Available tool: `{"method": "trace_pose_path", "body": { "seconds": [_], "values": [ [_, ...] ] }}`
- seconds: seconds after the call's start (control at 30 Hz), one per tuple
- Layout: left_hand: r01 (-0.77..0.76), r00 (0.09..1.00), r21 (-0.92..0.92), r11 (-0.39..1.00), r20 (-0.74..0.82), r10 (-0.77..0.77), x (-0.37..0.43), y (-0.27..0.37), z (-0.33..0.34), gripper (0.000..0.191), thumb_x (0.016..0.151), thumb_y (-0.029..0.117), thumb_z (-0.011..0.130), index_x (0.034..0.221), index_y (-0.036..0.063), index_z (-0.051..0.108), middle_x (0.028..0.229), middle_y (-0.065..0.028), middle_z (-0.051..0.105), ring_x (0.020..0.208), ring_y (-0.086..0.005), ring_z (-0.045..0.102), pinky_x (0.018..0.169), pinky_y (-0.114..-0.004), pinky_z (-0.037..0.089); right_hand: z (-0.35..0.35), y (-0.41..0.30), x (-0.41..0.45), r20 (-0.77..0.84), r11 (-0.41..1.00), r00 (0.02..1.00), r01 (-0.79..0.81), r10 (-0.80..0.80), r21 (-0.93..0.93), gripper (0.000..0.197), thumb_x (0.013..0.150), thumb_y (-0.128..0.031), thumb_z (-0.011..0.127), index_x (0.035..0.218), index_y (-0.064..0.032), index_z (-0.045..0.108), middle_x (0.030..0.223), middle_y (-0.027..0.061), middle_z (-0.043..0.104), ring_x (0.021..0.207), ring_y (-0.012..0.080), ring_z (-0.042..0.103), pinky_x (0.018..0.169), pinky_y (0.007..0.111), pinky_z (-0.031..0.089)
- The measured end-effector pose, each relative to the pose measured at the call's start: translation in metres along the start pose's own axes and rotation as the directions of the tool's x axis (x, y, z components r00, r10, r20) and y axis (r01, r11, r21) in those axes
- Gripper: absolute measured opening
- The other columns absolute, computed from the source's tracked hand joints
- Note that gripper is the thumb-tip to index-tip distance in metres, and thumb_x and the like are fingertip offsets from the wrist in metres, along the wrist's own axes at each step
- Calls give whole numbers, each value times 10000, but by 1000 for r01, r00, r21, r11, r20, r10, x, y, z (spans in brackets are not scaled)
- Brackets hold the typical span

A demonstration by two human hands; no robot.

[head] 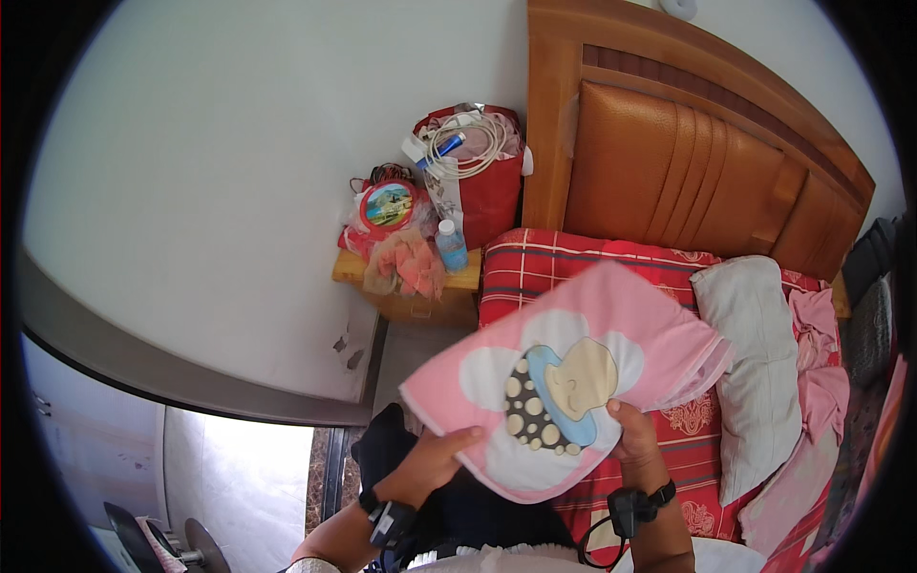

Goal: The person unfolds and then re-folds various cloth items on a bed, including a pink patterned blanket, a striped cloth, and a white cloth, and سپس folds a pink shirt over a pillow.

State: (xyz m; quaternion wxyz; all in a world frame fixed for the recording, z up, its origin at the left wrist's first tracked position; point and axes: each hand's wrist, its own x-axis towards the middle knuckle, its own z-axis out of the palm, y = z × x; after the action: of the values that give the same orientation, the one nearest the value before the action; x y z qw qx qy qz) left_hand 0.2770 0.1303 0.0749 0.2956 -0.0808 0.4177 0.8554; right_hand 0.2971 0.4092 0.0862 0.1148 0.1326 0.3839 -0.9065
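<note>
A pink folded cloth [623, 308] with white cloud shapes and a cartoon figure in a polka-dot cap is held up before me, tilted, over the near side of the bed. My left hand [437, 456] grips its lower left edge, thumb on top. On the lower right edge, my right hand [634, 433] pinches the cloth with the thumb in front; the other fingers are partly hidden behind it. Layered edges show at the cloth's right corner. Beneath it spreads a red plaid bed sheet [505, 279]. A grey pillow [752, 379] lies to the right of the cloth.
A wooden headboard [673, 165] with brown padding rises behind the bed. On the wooden nightstand [462, 279] stand a blue-liquid bottle [451, 247], a red bag [491, 193] topped by a coiled cable [494, 147], and an orange cloth [408, 261]. Pink fabric [824, 401] lies beyond the pillow.
</note>
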Motion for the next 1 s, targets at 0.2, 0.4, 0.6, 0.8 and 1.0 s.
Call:
{"method": "trace_pose_path", "body": {
  "seconds": [0.2, 0.4, 0.6, 0.8, 1.0],
  "values": [
    [-290, 948, 32, 956, -127, 292, 19, 106, -43, 433, 708, -62, 524, 1141, -47, 510, 1094, -145, 584, 1001, -258, 573, 876, -349, 473, 82, -29, 47, 236, 969, 946, 239, -221, -54, 693, 741, -280, 693, 1291, 2, 379, 1271, 113, 484, 1179, 254, 460, 1003, 394, 367],
    [-222, 921, 463, 858, -190, 341, 87, 253, -50, 519, 609, -67, 537, 1128, -42, 519, 1012, -148, 614, 879, -263, 611, 759, -343, 516, 132, -29, 127, 135, 978, 969, 197, -206, 74, 565, 808, -270, 618, 1263, -5, 413, 1254, 109, 500, 1144, 223, 483, 981, 385, 382],
    [-487, 751, 851, 196, 294, 591, 175, 423, -10, 433, 743, 99, 617, 1159, 6, 537, 1086, -106, 588, 977, -171, 561, 836, -310, 465, 204, -20, 197, 126, 916, 912, 398, -390, -49, 435, 875, -264, 577, 1238, -57, 454, 1215, 44, 502, 1116, 155, 479, 974, 334, 373],
    [-375, 410, 643, -668, 761, 503, 299, 408, 59, 553, 875, 343, 544, 1347, 106, 380, 1386, -165, 345, 1270, -279, 341, 1025, -358, 300, 243, -21, 300, -163, 931, 983, -24, 89, 364, 482, 842, -467, 560, 1128, -83, 505, 1004, 41, 570, 975, 139, 524, 845, 314, 439],
    [-432, 722, 749, -503, 621, 305, 386, 293, 54, 612, 866, 519, 444, 1347, 144, 389, 1413, -203, 294, 1331, -341, 235, 1068, -417, 199, 203, 33, 341, -176, 932, 978, 164, -110, 324, 469, 841, -567, 464, 996, -127, 519, 759, 13, 558, 707, 125, 524, 602, 292, 428]
  ]
}}
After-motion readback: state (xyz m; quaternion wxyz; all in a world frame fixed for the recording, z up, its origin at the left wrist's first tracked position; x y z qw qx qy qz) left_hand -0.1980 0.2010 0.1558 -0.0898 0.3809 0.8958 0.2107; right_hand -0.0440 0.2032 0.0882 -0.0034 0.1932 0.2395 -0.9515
